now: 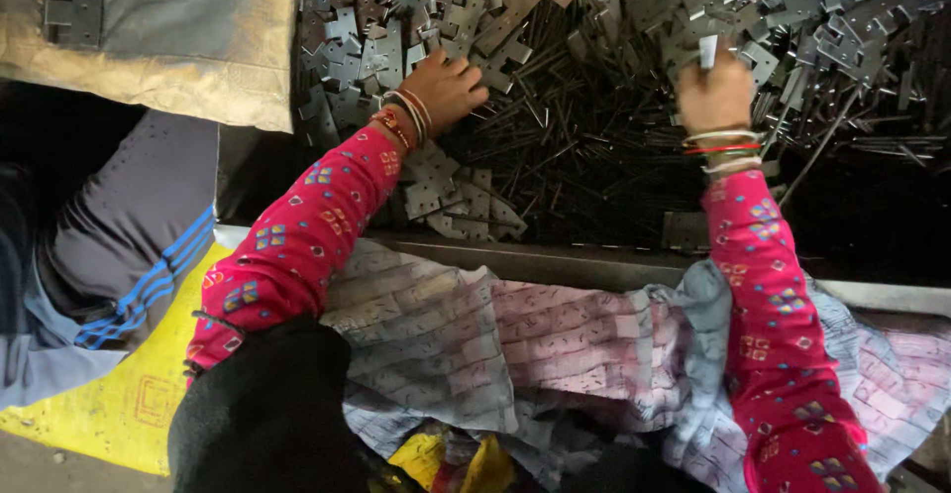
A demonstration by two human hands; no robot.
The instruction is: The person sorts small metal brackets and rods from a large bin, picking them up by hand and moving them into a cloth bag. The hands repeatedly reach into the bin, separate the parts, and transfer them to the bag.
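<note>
My left hand reaches into a heap of thin dark metal rods, its fingers curled down among them; what it holds is hidden. My right hand is closed around a small flat grey metal plate that sticks up from the fingers. Several notched grey metal plates lie piled around both hands. Both arms wear pink patterned sleeves and bangles at the wrists.
A metal edge runs across in front of the pile. A pale patterned cloth covers my lap. Another person's leg in grey trousers with blue stripes sits at the left, above a yellow sheet. A tan sack lies top left.
</note>
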